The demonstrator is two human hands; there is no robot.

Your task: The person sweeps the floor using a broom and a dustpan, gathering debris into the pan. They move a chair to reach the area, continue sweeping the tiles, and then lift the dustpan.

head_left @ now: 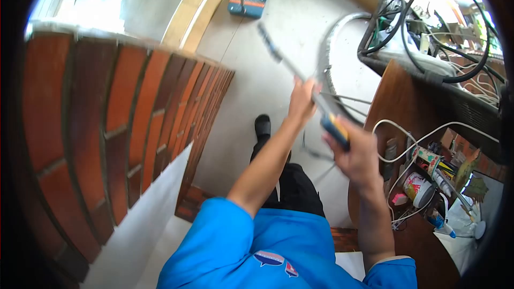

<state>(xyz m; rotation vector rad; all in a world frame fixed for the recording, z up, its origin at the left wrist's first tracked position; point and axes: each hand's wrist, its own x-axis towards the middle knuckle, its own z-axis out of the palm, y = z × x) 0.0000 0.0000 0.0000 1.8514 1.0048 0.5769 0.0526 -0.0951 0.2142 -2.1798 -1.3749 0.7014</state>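
Note:
I hold a long, thin tool (293,67) slantwise in front of me, with a grey shaft, a dark far end and a blue and yellow handle (334,130). My left hand (303,100) is closed around the middle of the shaft. My right hand (357,154) is wrapped around the handle, nearer my body. Motion blurs the tool and right hand, so its exact kind cannot be told. Past the tool lies a curved wheel (327,56) with a dark tyre and pale rim, partly hidden behind my hands.
A brick wall (123,112) runs along my left. A blue, orange-striped dustpan or broom head (257,1) on a long handle stands ahead. To the right, a brown wooden table (391,99) carries a black crate (369,35), cables and a white tub (418,188). Pale floor (235,101) lies between.

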